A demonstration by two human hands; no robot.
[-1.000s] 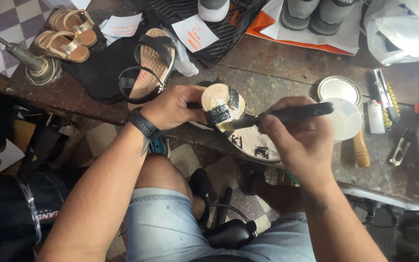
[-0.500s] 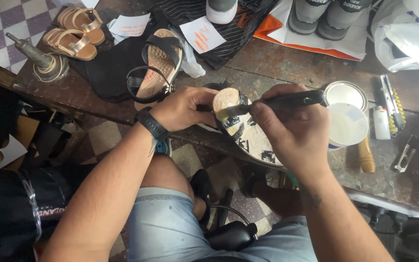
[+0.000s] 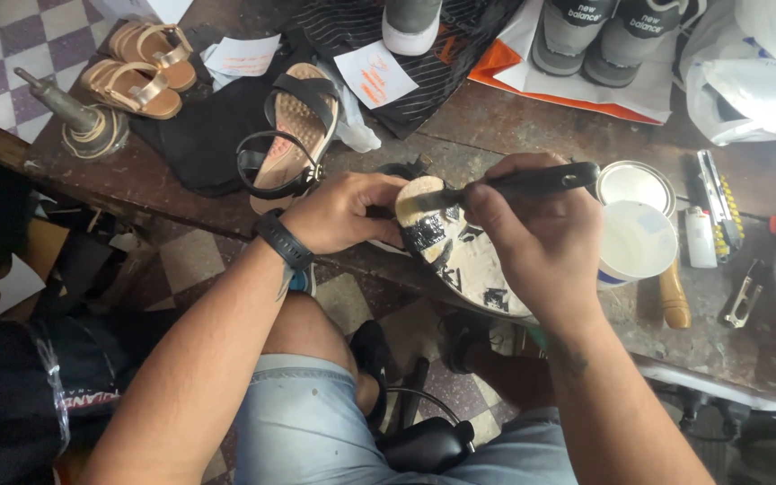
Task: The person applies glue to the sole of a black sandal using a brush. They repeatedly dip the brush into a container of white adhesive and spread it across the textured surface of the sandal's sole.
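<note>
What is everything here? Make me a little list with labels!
left hand: left hand holds a shoe sole steady
right hand: right hand grips a black-handled brush, its tip on the sole
nearby: white cup, open tin
bench: black sandal, gold sandals, lighter
wrist: black watch

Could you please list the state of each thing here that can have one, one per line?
Left hand: gripping the shoe sole.
Right hand: closed around the brush handle.
Shoe sole: underside up, patchy with black marks.
Brush: tip touching the sole's heel end.
Tin can: open, lid off.
White cup: upright, open.
Black sandal: lying sole down, strap buckled.
Gold sandals: paired, lying flat.
</note>
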